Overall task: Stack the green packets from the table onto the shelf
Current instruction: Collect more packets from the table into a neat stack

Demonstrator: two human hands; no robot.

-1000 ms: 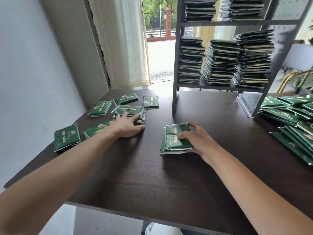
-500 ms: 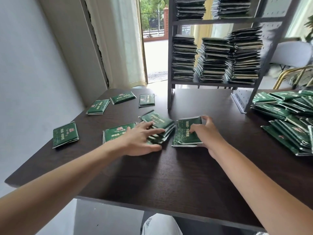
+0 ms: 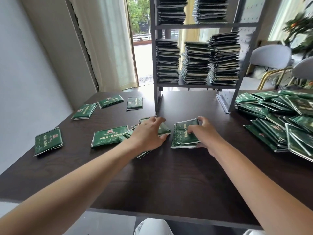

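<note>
My left hand lies over a small pile of green packets at the table's middle, thumb curled under its near edge and fingers over the top. Just to the right, my right hand grips a second stack of green packets by its right side. Loose green packets lie to the left: one beside the left pile, one near the left edge, others further back. The grey shelf stands at the back with tall stacks of packets on it.
A big heap of green packets covers the table's right side. The dark wooden table is bare in front of my hands. Beyond the shelf are chairs, a curtain and an open doorway.
My left hand has dragged its pile of packets rightward across the table until it lies next to the right hand's stack. The right hand has kept hold of its stack.
</note>
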